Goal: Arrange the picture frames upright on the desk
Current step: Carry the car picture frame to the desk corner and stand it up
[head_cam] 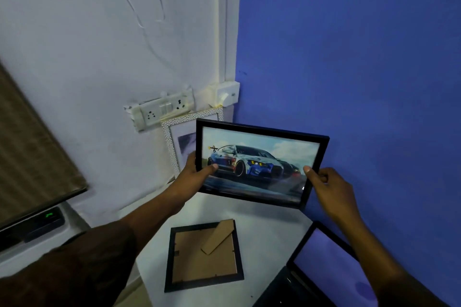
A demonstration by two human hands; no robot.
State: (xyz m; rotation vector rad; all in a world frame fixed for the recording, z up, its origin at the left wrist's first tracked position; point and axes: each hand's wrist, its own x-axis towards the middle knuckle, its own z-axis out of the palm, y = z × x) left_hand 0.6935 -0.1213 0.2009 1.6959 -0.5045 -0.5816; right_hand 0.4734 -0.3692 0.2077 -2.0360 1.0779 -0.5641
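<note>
At far left a dark screen (37, 157) leans over a black box (42, 225) with a green light. On the white wall sits a switch-and-socket strip (162, 108), and just below it a white-beaded frame (172, 147) stands upright against the wall. Your left hand (197, 172) grips the left edge of the black car-picture frame (259, 162), thumb on the glass and fingers closed behind it. You hold that frame in the air above the white surface (269, 227), picture toward you, slightly tilted. Below it a black frame (203, 257) lies face down, cardboard stand showing. Your right hand (329, 189) pinches the car frame's lower right corner. At far right an open laptop (324, 266) sits by the blue wall
</note>
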